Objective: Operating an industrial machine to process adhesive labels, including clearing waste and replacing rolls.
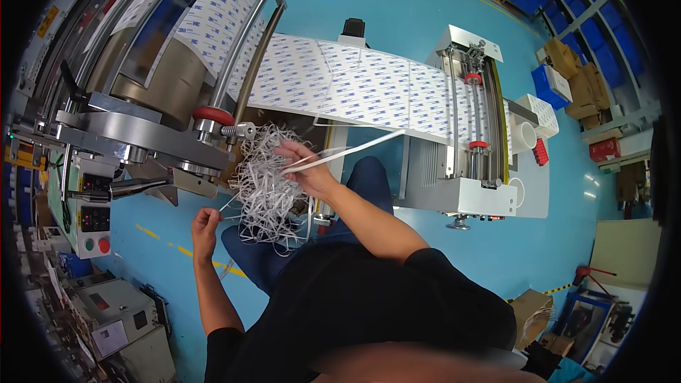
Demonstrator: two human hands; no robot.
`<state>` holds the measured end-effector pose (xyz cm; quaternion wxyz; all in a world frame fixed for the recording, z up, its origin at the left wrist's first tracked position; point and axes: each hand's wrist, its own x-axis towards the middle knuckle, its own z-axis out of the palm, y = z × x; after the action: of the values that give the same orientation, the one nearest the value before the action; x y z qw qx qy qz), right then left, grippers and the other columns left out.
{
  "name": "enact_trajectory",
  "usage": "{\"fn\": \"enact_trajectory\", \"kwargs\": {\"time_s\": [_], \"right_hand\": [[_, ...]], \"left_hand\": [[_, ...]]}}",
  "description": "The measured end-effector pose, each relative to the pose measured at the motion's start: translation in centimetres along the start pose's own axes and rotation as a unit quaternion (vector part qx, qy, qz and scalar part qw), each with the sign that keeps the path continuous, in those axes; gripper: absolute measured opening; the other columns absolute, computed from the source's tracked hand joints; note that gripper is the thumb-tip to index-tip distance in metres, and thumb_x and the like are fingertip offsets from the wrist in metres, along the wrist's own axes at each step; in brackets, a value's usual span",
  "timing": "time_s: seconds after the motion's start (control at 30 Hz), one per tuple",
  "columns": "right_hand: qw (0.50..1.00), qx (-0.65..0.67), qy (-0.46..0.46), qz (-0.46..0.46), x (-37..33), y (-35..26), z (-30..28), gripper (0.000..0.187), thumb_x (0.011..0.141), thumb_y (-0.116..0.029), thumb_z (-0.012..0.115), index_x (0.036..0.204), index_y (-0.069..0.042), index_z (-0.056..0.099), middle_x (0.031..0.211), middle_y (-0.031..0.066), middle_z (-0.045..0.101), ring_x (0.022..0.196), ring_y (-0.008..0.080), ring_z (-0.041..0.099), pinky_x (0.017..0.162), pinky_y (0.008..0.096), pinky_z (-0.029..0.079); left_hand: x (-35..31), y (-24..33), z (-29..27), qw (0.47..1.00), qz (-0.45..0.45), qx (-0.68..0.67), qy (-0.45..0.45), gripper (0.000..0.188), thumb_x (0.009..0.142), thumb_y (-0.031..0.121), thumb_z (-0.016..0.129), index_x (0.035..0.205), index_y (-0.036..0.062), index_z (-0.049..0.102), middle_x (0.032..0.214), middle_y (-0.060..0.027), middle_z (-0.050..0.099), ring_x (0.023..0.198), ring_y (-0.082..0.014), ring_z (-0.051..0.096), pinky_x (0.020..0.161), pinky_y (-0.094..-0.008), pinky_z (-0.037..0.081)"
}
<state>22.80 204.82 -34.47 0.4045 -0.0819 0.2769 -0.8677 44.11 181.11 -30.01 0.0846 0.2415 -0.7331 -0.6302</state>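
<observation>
Left hand point(204, 224): grip pinched on thin strip point(230, 203); big messy pile of white strips point(266, 197) between hands; right hand point(312, 174) at pile's edge: grip closed on long white strips point(362, 146), running right toward white sheet point(362, 86) with blue print

The end of the thin strip point(228, 203) is lost inside the left hand's point(203, 228) pinch. How the right hand's point(316, 179) fingers bear on the pale strip point(362, 145) is too small to tell. Between both grips, tangled strips point(266, 191) hide one another's ends and part of the jeans point(245, 255). Below the grips, a blurred shape point(425, 363) and the black shirt point(376, 305) run off the lower edge.
</observation>
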Motion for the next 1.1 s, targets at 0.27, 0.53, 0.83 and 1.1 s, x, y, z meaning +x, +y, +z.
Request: {"fn": "enact_trajectory", "kwargs": {"time_s": [0.27, 0.53, 0.83, 1.1], "right_hand": [[0.997, 0.005, -0.034, 0.071, 0.2, 1.6, 0.8, 0.023, 0.088, -0.021, 0.059, 0.107, -0.009, 0.054, 0.096, 0.0048, 0.061, 0.08, 0.0115, 0.058, 0.07, 0.0229, 0.047], [0.998, -0.02, 0.01, 0.056, -0.1, 1.2, -0.3, 0.013, 0.09, -0.019, 0.057, 0.098, -0.009, 0.056, 0.09, 0.003, 0.062, 0.073, 0.0093, 0.056, 0.062, 0.0229, 0.043], [0.991, -0.095, -0.013, 0.099, -1.7, 2.2, -0.8, 0.013, 0.089, -0.016, 0.057, 0.099, -0.009, 0.056, 0.09, 0.0027, 0.061, 0.073, 0.0085, 0.054, 0.063, 0.021, 0.044], [0.968, -0.162, 0.179, 0.065, -2.0, 3.4, -5.9, 0.004, 0.084, -0.004, 0.054, 0.086, -0.006, 0.056, 0.072, 0.0014, 0.057, 0.056, 0.009, 0.049, 0.047, 0.0214, 0.035]], "left_hand": [[-1.0, -3.9, -2.8, 0.982, -0.074, -0.168, -0.034, 0.014, 0.09, 0.021, 0.057, 0.089, 0.0063, 0.056, 0.083, -0.0019, 0.059, 0.079, -0.0105, 0.053, 0.078, -0.0247, 0.041], [1.8, 0.2, 1.5, 0.989, -0.019, 0.114, -0.09, 0.022, 0.09, 0.017, 0.056, 0.106, 0.0028, 0.057, 0.097, -0.0041, 0.06, 0.093, -0.0114, 0.053, 0.087, -0.0263, 0.04], [8.4, 10.4, 17.4, 0.989, 0.003, 0.103, -0.106, 0.03, 0.093, 0.027, 0.049, 0.104, 0.0016, 0.059, 0.083, -0.006, 0.062, 0.075, -0.0133, 0.057, 0.07, -0.025, 0.045], [8.9, 7.8, 17.1, 0.992, 0.031, 0.103, -0.064, 0.031, 0.092, 0.03, 0.051, 0.086, 0.0018, 0.063, 0.061, 0.0028, 0.051, 0.055, -0.0051, 0.043, 0.051, -0.0219, 0.036]]}}
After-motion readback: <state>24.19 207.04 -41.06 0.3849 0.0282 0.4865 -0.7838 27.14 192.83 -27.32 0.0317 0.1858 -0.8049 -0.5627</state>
